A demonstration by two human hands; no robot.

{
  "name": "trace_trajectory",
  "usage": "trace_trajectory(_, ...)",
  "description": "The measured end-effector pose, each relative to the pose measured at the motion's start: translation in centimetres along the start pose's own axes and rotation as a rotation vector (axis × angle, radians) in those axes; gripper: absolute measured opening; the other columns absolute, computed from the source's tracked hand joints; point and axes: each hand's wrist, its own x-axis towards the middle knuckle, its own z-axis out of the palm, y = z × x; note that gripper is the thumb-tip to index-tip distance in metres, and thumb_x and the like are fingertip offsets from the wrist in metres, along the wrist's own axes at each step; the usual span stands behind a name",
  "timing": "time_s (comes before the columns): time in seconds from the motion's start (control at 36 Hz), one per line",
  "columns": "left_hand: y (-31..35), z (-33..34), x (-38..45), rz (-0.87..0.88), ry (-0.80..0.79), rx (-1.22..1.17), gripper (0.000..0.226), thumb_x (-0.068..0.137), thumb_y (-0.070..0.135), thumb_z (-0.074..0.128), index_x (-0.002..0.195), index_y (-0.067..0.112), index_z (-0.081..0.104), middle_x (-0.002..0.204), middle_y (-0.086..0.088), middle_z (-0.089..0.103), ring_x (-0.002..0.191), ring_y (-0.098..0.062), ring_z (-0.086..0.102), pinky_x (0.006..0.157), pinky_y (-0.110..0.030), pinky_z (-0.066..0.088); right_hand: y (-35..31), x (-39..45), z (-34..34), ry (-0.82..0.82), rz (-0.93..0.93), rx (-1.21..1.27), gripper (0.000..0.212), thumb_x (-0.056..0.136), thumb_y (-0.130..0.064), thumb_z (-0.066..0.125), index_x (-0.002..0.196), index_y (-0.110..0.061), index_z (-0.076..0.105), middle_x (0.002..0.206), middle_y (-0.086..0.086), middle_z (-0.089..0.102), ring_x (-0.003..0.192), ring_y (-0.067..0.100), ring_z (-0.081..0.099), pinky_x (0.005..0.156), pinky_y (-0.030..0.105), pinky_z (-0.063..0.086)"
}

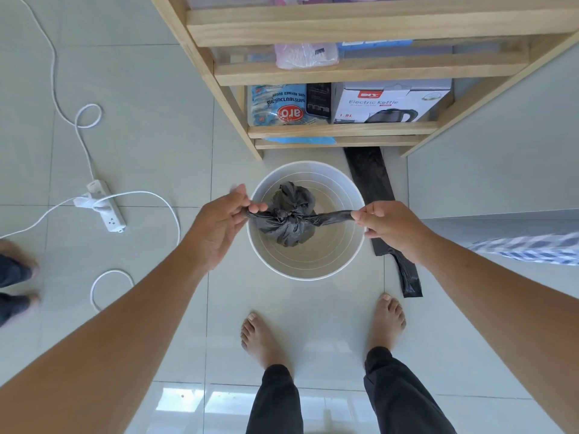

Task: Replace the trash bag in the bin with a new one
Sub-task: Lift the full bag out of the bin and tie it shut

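A round white bin (305, 264) stands on the tiled floor in front of my bare feet. Over its opening hangs a filled black trash bag (289, 228) with a knot at its top. My left hand (219, 225) pinches the bag's left ear at the bin's left rim. My right hand (388, 225) pinches the right ear at the right rim, and the two ears are pulled taut apart. A folded new black bag (374, 186) lies flat on the floor to the right of the bin.
A wooden shelf unit (341, 131) stands just behind the bin, holding a kettle box (388, 103) and a sugar bag (280, 104). A white power strip (106, 205) with looping cables lies at left. Another person's feet (15, 283) are at the far left edge.
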Motion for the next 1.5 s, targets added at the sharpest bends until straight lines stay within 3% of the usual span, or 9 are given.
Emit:
trace_trajectory(0.06, 0.1, 1.3, 0.4, 0.019, 0.04, -0.051, 0.017, 0.094, 0.024, 0.057, 0.093, 0.014, 0.071, 0.075, 0.005, 0.068, 0.095, -0.019, 0.071, 0.114, -0.043, 0.035, -0.4, 0.0, 0.4, 0.0, 0.02, 0.16, 0.03, 0.09, -0.041, 0.064, 0.102, -0.014, 0.069, 0.105, 0.002, 0.067, 0.105, 0.019, 0.064, 0.096, 0.035, 0.051)
trace_trajectory(0.17, -0.3, 2.9, 1.5, 0.062, 0.166, -0.172, 0.024, 0.097, 0.003, 0.053, 0.12, 0.008, 0.059, 0.078, -0.004, 0.071, 0.071, -0.02, 0.068, 0.087, -0.031, 0.055, -1.9, -0.4, 1.3, 0.004, -0.028, 0.326, 0.015, 0.089, -0.031, 0.067, 0.092, -0.016, 0.066, 0.089, -0.001, 0.065, 0.087, 0.012, 0.061, 0.075, 0.027, 0.046)
trace_trajectory(0.28, -0.4, 3.3, 2.0, 0.015, 0.292, -0.246, 0.019, 0.093, 0.004, 0.062, 0.111, 0.006, 0.056, 0.083, -0.01, 0.073, 0.057, -0.015, 0.058, 0.065, -0.025, 0.052, -3.5, -0.3, 1.8, -0.024, -0.098, 0.454, 0.008, 0.085, -0.004, 0.071, 0.088, -0.009, 0.066, 0.074, 0.008, 0.066, 0.062, 0.011, 0.062, 0.06, 0.022, 0.05)
trace_trajectory(0.44, -1.2, 3.8, 2.5, 0.028, 0.33, 0.158, 0.016, 0.083, 0.007, 0.076, 0.096, -0.001, 0.074, 0.073, -0.012, 0.065, 0.052, -0.012, 0.049, 0.05, -0.022, 0.044, -4.6, 0.2, 1.8, -0.023, -0.214, 0.473, 0.014, 0.082, 0.004, 0.071, 0.092, -0.006, 0.071, 0.08, 0.014, 0.07, 0.068, 0.018, 0.07, 0.07, 0.028, 0.061)
trace_trajectory(0.78, -1.0, 5.6, 3.2, 0.133, 0.157, 0.628, 0.018, 0.082, 0.007, 0.075, 0.098, 0.012, 0.078, 0.077, 0.001, 0.072, 0.059, -0.001, 0.06, 0.065, -0.015, 0.05, -6.1, 0.5, 2.2, -0.069, -0.232, 0.502, 0.016, 0.084, 0.004, 0.069, 0.097, -0.004, 0.072, 0.091, 0.016, 0.072, 0.073, 0.022, 0.072, 0.077, 0.035, 0.061)
trace_trajectory(0.92, -1.0, 6.2, 3.5, 0.134, 0.283, 0.511, 0.014, 0.082, 0.007, 0.075, 0.095, 0.005, 0.076, 0.072, -0.009, 0.071, 0.056, -0.012, 0.062, 0.054, -0.02, 0.051, -6.1, 0.4, 2.3, -0.067, -0.2, 0.479, 0.019, 0.09, 0.004, 0.062, 0.1, -0.009, 0.071, 0.092, 0.006, 0.07, 0.089, 0.019, 0.068, 0.085, 0.036, 0.059)
trace_trajectory(1.11, -1.2, 4.9, 3.9, 0.085, 0.436, 0.381, 0.012, 0.084, 0.008, 0.072, 0.095, 0.003, 0.074, 0.07, -0.007, 0.068, 0.051, -0.009, 0.058, 0.05, -0.02, 0.048, -5.2, 0.8, 1.7, -0.033, -0.035, 0.562, 0.019, 0.097, 0.0, 0.052, 0.112, -0.004, 0.063, 0.093, 0.009, 0.061, 0.087, 0.025, 0.066, 0.075, 0.039, 0.062)
trace_trajectory(1.33, -1.3, 5.2, 3.4, -0.042, 0.254, 0.162, 0.023, 0.092, -0.006, 0.056, 0.114, -0.008, 0.064, 0.091, -0.017, 0.066, 0.071, -0.016, 0.059, 0.065, -0.022, 0.05, -2.4, 1.7, 3.3, -0.033, 0.225, 0.963, 0.085, 0.072, 0.022, 0.068, 0.146, 0.001, 0.032, 0.135, 0.026, 0.052, 0.114, 0.03, 0.061, 0.084, 0.033, 0.059)
trace_trajectory(1.5, -1.6, 5.5, 2.6, -0.083, 0.228, 0.027, 0.015, 0.093, 0.001, 0.059, 0.081, 0.0, 0.067, 0.082, -0.014, 0.062, 0.071, -0.015, 0.059, 0.089, -0.029, 0.047, -1.7, 0.7, 6.5, 0.045, 0.51, 0.862, 0.047, 0.066, -0.026, 0.09, 0.098, -0.008, 0.061, 0.121, 0.013, 0.059, 0.115, 0.029, 0.055, 0.088, 0.038, 0.057)
